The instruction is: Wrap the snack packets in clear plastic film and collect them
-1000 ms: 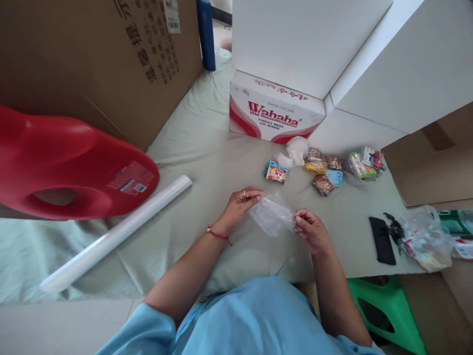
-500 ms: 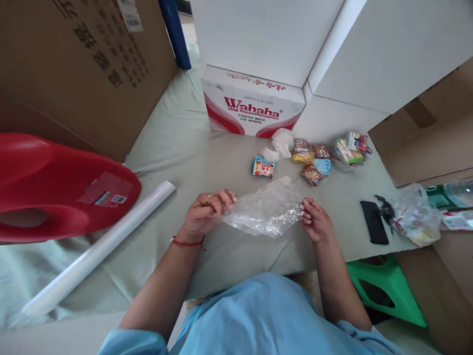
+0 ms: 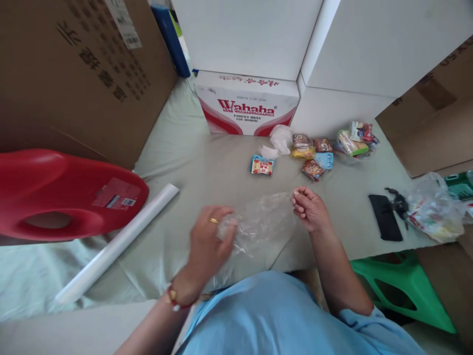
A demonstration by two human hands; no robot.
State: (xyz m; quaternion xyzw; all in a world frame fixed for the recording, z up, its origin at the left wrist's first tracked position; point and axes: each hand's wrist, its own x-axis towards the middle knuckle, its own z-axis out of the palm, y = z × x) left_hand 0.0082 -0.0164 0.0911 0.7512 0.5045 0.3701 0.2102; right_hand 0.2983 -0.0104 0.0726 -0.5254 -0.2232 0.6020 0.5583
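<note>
A thin, clear plastic bag [image 3: 264, 222] stretches between my hands, above the cloth-covered table. My right hand [image 3: 308, 207] pinches its right end between thumb and fingertips. At the other end, my left hand [image 3: 210, 239], slightly blurred, curves around the film with thumb and fingers apart. Beyond the bag, a small red-and-cream snack packet [image 3: 262, 166] lies beside a crumpled white plastic bag [image 3: 281, 139]. To their right sit several wrapped snacks [image 3: 313, 169] and a clear bag of snacks [image 3: 353, 143].
A red plastic basin-like object [image 3: 81, 197] and a white roll [image 3: 120, 241] lie left. A white Wahaha carton [image 3: 247, 106] stands at the back. On the right are a black phone [image 3: 385, 217], a filled plastic bag [image 3: 434, 212] and a green stool [image 3: 410, 291] below the edge.
My left hand has loosened from its pinch on the bag's left end, turned and come nearer to me. The bag hangs looser and lower. My right hand keeps its pinch.
</note>
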